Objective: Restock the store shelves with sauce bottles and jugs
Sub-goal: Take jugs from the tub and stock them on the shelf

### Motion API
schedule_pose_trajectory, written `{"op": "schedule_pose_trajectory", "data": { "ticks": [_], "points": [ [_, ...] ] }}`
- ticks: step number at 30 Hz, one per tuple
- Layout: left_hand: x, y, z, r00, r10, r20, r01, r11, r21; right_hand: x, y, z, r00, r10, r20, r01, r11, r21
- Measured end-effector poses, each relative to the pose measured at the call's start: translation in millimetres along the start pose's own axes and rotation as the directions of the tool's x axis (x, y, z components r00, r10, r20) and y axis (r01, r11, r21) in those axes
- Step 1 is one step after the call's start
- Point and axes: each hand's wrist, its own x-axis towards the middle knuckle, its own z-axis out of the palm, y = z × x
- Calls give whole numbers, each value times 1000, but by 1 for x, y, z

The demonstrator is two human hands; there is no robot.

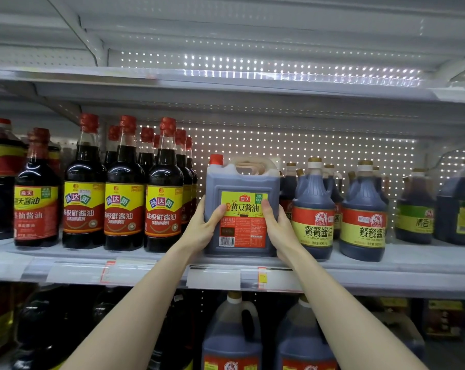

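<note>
Left hand and right hand grasp the jug.
Its sides hide how far they wrap; lower jugs are cut off.

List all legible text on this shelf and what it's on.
"海天", "黄豆酱油": square jug.
"味达美", "味极鲜酱油", "0添加防腐剂": three tall bottles.
"海天酱油", "生抽酱油": bottle left of them.
"餐餐酱油", "CAN CAN JIANG YOU": round jugs.
"清香": green-label jug, far right.
"1": yellow shelf tag.
Fine print, barcode, price strips: too blurred.
</note>
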Motion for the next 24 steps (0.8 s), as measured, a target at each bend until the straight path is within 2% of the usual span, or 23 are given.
{"op": "schedule_pose_trajectory", "data": {
  "ticks": [24],
  "points": [
    [3,-2,-4,999,-10,36,12,999,-38,-1,2,4,999,-46,-29,44,996,-81]
  ]
}}
